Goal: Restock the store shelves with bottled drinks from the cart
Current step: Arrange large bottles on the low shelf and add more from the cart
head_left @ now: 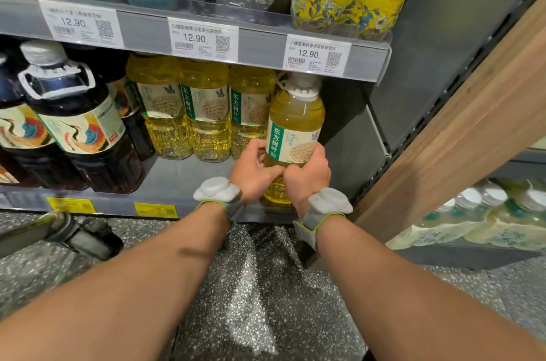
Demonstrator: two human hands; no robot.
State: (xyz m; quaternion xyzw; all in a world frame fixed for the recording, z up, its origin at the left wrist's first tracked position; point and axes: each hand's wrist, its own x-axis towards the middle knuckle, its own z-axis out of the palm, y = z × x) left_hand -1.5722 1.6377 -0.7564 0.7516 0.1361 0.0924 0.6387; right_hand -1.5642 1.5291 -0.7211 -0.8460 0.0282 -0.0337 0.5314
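A large yellow tea bottle [295,124] with a green and cream label and a white cap stands upright at the front right of the lower shelf [183,180]. My left hand [254,174] grips its lower left side and my right hand [307,177] grips its lower right side. The two hands meet in front of the bottle's base. Three matching yellow bottles [204,112] stand in a row behind and to the left of it. A dark gap lies to the right of the held bottle.
Dark tea bottles [76,124] with crane labels fill the shelf's left. The upper shelf [266,38] carries price tags and multipacks. A wooden post [461,130] borders the right, with pale bottles [487,213] beyond. A cart wheel [82,236] sits on the speckled floor at left.
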